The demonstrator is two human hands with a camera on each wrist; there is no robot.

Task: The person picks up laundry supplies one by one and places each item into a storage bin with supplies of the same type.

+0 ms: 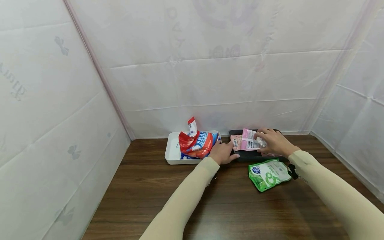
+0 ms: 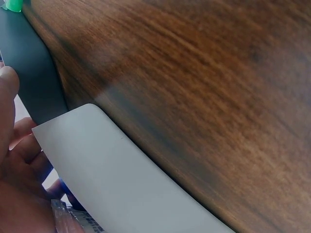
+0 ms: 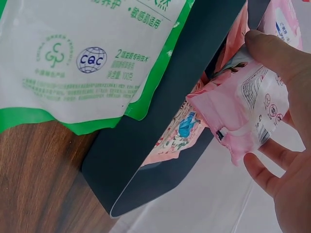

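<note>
My right hand (image 1: 275,142) pinches a pink and white packet (image 3: 233,109) between thumb and fingers, over the black tray (image 1: 246,156). Under it in the tray lie peach-coloured packets (image 3: 177,131), partly hidden by the one in my hand. My left hand (image 1: 222,152) is at the right end of the white tray (image 1: 171,153), beside the black tray, its fingers relaxed over the rims. A red and blue bag (image 1: 199,146) lies in the white tray, close to the left fingers.
A green and white pouch (image 1: 271,174) lies on the brown wooden table (image 1: 144,186) in front of the black tray, close to the right wrist. The two trays stand side by side near the back white sheet wall (image 1: 186,83). More sheeting hangs left and right.
</note>
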